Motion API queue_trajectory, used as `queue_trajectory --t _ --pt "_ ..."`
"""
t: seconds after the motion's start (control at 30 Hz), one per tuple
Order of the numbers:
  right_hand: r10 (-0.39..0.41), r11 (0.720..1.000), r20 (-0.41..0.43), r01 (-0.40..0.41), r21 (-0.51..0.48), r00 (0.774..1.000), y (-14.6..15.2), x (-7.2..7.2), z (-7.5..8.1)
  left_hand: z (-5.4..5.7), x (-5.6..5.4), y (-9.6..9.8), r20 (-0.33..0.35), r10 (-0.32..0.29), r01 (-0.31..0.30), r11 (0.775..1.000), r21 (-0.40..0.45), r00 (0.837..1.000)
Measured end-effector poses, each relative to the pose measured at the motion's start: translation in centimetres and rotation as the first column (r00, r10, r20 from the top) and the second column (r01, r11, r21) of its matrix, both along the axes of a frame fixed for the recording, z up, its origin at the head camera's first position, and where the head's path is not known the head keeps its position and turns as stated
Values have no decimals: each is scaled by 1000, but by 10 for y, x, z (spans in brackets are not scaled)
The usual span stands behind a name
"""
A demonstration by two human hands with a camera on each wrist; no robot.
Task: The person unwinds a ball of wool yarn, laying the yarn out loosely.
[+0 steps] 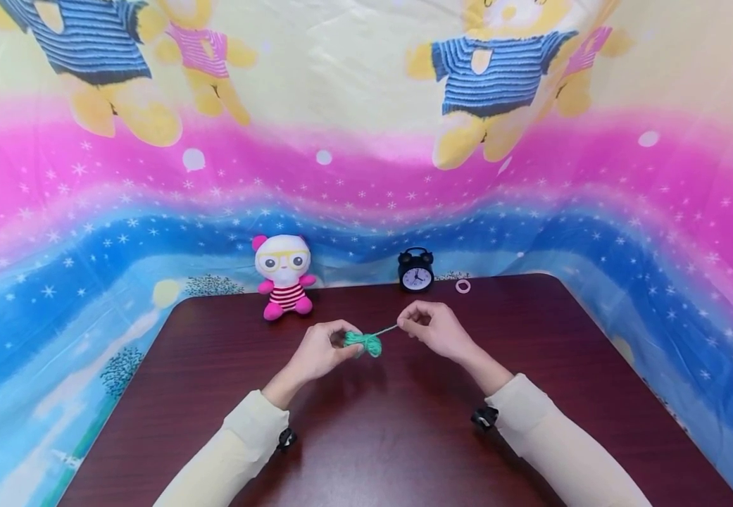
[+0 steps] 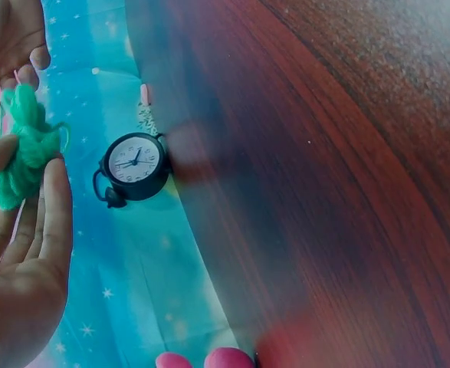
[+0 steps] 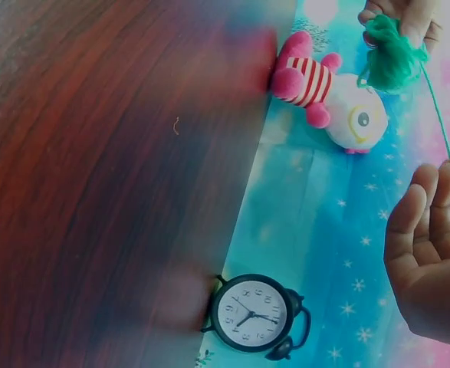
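While the left hand (image 1: 322, 348) is gripping a green yarn bundle (image 1: 372, 344) between thumb and fingers, the right hand (image 1: 439, 329) is pinching the free yarn strand (image 1: 386, 329) at its tip. The strand is running straight between the hands, and the bundle is hanging above the dark-red wood-grain table (image 1: 227, 394). Near the table's far edge, a plush panda (image 1: 285, 274) is sitting upright at left; a black twin-bell alarm clock (image 1: 416, 271) is standing at right, with a pale pink ring (image 1: 458, 288) lying just beside it.
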State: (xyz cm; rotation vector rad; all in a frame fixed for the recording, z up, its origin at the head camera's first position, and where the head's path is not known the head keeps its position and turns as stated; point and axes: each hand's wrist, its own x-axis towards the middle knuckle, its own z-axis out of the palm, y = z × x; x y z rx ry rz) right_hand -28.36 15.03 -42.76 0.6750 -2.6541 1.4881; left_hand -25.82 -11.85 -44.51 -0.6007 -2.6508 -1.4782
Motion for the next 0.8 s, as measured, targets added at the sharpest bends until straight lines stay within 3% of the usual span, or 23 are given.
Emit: queue_trajectory --t 0.2,0.43,0.7,0.8 --pt "106 990 60 -110 82 993 5 1 -4 3 0 0 11 59 -60 995 85 998" --pt "212 959 118 -230 168 970 9 2 -9 6 -1 1 35 126 -130 976 173 991" --pt "273 928 97 -289 235 957 16 -2 -16 11 1 2 87 107 -126 960 250 990" --pt "276 921 103 -294 256 956 19 -4 -18 23 7 3 111 84 -110 960 258 990"
